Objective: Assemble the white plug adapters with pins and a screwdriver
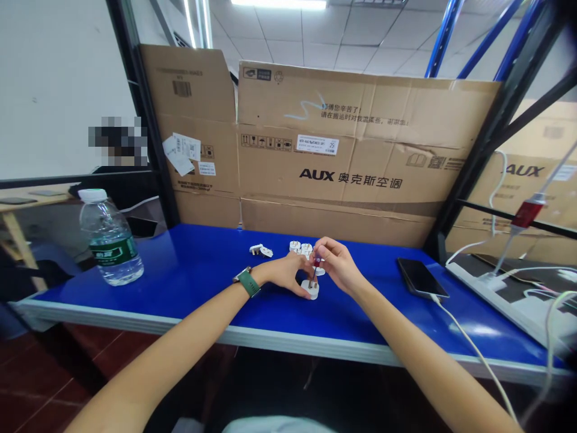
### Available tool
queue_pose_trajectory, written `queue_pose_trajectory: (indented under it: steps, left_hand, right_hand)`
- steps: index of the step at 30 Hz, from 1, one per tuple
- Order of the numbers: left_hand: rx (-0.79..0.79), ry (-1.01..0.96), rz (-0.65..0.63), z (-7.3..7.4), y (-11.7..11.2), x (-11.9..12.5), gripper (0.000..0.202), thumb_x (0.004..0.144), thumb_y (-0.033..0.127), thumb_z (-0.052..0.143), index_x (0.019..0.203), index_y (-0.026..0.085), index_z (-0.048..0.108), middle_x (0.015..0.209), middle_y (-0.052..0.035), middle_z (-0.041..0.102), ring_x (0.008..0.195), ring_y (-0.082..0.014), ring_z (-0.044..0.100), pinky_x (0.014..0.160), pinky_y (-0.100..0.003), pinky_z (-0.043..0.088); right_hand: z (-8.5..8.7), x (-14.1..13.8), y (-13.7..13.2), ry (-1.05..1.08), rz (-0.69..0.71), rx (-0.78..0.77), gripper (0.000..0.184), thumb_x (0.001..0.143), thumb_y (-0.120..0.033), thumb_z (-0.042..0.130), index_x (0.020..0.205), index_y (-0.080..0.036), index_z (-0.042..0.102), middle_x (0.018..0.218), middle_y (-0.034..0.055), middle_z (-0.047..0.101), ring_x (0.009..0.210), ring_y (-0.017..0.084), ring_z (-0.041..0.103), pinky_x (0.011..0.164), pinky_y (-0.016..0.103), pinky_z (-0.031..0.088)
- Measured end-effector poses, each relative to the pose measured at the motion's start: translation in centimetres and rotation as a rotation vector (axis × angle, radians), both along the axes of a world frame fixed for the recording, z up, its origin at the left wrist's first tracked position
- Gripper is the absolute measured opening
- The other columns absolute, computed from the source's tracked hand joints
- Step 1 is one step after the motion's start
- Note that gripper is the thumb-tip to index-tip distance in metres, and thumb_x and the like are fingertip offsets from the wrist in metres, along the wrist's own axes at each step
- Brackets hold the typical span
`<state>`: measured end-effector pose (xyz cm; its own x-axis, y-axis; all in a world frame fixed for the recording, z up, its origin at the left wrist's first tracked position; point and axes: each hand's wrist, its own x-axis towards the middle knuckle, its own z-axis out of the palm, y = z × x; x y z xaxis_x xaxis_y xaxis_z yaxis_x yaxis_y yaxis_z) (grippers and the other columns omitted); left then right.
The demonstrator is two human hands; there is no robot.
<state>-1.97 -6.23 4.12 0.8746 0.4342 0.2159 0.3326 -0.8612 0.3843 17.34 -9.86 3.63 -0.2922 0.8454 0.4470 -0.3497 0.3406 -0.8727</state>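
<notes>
A small white plug [311,291] stands on the blue table [193,270]. My left hand [285,273], with a green watch on the wrist, has its fingers closed on the plug and holds it against the tabletop. My right hand [336,262] pinches a small screwdriver [314,270] with a red handle, held upright with its tip down on the plug's top. Several more white plugs [301,247] lie just behind my hands, and two others [261,250] lie a little to the left.
A water bottle [109,237] stands at the table's left end. On the right a black phone [421,278] lies with a white cable running off the front edge. Flattened cardboard boxes [356,150] wall off the back. A white power strip [496,294] sits far right.
</notes>
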Motion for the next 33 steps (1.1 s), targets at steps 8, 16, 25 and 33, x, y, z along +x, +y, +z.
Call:
queue_pose_trajectory:
  steps: [8,16,25,33]
  left_hand:
    - [-0.069,-0.051,-0.068,0.0,0.2,0.1,0.032,0.072,0.045,0.084,0.096,0.024,0.079,0.102,-0.0033,0.075,0.102,-0.0242,0.067,0.096,-0.034,0.047]
    - [0.006,-0.032,-0.07,-0.5,0.6,0.4,0.026,0.073,0.038,0.083,0.094,0.025,0.078,0.108,-0.0015,0.076,0.108,-0.0249,0.066,0.104,-0.038,0.042]
    - [-0.008,-0.046,-0.068,-0.5,0.5,0.3,0.029,0.073,0.042,0.084,0.095,0.024,0.079,0.108,-0.0025,0.075,0.11,-0.0252,0.064,0.101,-0.034,0.043]
    - [-0.005,-0.018,-0.07,-0.4,0.5,0.3,0.031,0.073,0.042,0.084,0.097,0.023,0.078,0.106,-0.0021,0.076,0.108,-0.0244,0.065,0.103,-0.034,0.04]
  right_hand:
    - [-0.1,0.0,0.1,-0.029,0.045,0.036,0.038,0.086,-0.058,0.071,0.09,-0.02,0.07,0.075,0.0015,0.058,0.067,0.016,0.059,0.066,0.032,0.052]
    - [0.4,-1.0,-1.1,0.123,0.2,-0.01,0.024,0.096,-0.047,0.063,0.097,-0.026,0.051,0.07,-0.0052,0.041,0.057,0.01,0.033,0.055,0.021,0.031]
    - [0.1,-0.5,-0.3,0.088,0.148,0.069,0.034,0.092,-0.052,0.068,0.084,-0.021,0.055,0.079,0.0013,0.054,0.07,0.015,0.052,0.066,0.03,0.046]
    - [0.7,-0.5,-1.2,0.157,0.229,-0.096,0.03,0.093,-0.049,0.065,0.09,-0.024,0.05,0.07,-0.0036,0.037,0.059,0.012,0.034,0.057,0.025,0.034]
